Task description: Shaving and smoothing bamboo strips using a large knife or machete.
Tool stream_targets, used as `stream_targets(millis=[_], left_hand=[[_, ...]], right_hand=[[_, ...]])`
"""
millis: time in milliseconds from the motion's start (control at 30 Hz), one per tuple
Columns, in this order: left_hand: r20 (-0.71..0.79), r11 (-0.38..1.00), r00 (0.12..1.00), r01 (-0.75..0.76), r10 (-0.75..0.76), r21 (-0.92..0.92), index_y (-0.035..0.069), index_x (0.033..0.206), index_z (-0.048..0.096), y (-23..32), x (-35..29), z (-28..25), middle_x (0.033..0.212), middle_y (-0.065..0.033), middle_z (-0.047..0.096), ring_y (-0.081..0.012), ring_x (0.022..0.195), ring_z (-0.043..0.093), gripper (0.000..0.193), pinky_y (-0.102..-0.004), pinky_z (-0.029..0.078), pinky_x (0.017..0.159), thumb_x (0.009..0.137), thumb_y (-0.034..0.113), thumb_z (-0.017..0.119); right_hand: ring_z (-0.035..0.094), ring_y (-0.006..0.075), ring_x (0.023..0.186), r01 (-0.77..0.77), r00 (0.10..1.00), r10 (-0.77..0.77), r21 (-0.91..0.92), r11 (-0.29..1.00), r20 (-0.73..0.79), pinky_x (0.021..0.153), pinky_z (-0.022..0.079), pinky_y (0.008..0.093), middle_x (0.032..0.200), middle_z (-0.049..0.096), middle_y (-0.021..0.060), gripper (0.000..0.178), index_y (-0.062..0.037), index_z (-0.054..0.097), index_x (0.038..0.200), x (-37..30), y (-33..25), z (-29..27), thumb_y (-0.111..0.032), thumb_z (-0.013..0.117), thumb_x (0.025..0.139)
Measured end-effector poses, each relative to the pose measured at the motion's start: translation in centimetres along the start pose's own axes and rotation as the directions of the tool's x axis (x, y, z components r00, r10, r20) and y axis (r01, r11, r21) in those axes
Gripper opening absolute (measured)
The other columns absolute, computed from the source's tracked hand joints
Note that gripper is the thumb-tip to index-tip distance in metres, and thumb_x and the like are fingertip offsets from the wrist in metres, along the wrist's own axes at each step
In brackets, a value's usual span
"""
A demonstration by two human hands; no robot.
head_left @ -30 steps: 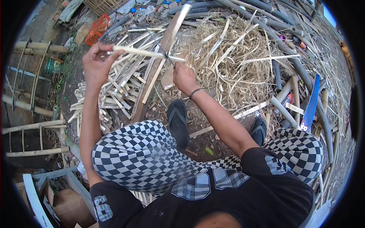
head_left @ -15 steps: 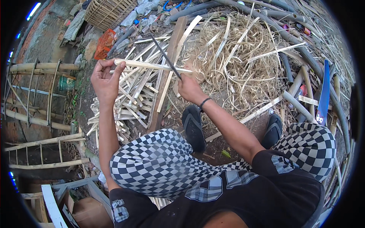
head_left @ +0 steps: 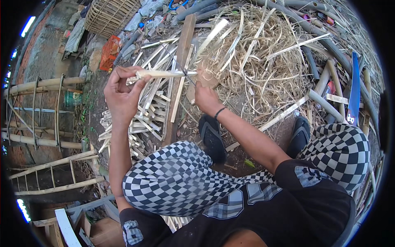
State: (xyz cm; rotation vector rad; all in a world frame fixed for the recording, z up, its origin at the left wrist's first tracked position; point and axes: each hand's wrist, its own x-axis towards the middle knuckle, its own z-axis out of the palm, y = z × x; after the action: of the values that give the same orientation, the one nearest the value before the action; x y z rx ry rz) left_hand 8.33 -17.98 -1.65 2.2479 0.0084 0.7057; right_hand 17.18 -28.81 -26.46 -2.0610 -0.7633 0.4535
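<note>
My left hand pinches one end of a pale split bamboo strip between thumb and fingers, holding it nearly level above the ground. My right hand is closed around a knife, its handle mostly hidden in the fist. The dark, narrow knife blade slants up and left, crossing the strip near its right end; motion blurs it. Thin curled shavings show just right of the blade. Below the strip lies a long brown plank, with a heap of cut bamboo strips along its left side.
A large mound of bamboo shavings spreads right of the plank. A blue-bladed handsaw lies at the far right among bamboo poles. At the upper left are a woven basket and an orange crate. My sandalled feet rest below the shavings.
My left hand has moved right, closer to the right hand, and the strip with it. Curled shavings now show beside the blade. The view has shifted slightly.
</note>
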Motion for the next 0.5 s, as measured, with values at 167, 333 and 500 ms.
stream_targets(millis=[167, 333, 500], left_hand=[[-0.235, 0.997, 0.970, 0.068, -0.056, 0.043, -0.005, 0.103, 0.060, -0.3, 1.0, -2.3, 0.105, -0.0116, 0.065, -0.0172, 0.102, 0.067, 0.024, -0.0275, 0.060, 0.086, 0.087, -0.008, 0.077], [-0.357, 0.991, 0.925, 0.121, -0.132, -0.052, -0.003, 0.103, 0.059, 0.6, 0.9, -4.4, 0.104, -0.0137, 0.067, -0.0176, 0.094, 0.069, 0.020, -0.0331, 0.064, 0.087, 0.091, -0.002, 0.075], [-0.283, 0.977, 0.935, 0.202, -0.212, -0.062, 0.001, 0.104, 0.054, -2.7, 0.7, -4.3, 0.106, -0.0128, 0.066, -0.0189, 0.099, 0.069, 0.024, -0.0378, 0.063, 0.094, 0.093, 0.001, 0.074]], right_hand=[[0.069, 0.0507, 0.089, 0.034, 0.999, -0.035, 0.056, 0.998, 0.014, 0.080, 0.055, 0.0581, 0.089, 0.069, 0.0333, 0.025, 0.0067, 0.056, 0.111, -0.4, -1.7, -2.4, -0.007, 0.050, 0.091], [0.068, 0.0519, 0.084, 0.026, 1.000, -0.026, 0.065, 0.998, -0.002, 0.077, 0.054, 0.0590, 0.085, 0.068, 0.0346, 0.024, 0.0067, 0.056, 0.108, -2.0, -2.7, -3.3, -0.011, 0.049, 0.095], [0.069, 0.0507, 0.078, 0.088, 0.996, -0.087, 0.085, 0.992, -0.015, 0.073, 0.055, 0.0582, 0.081, 0.069, 0.0322, 0.025, 0.0067, 0.055, 0.111, -1.7, -2.4, -3.8, -0.009, 0.050, 0.093]])
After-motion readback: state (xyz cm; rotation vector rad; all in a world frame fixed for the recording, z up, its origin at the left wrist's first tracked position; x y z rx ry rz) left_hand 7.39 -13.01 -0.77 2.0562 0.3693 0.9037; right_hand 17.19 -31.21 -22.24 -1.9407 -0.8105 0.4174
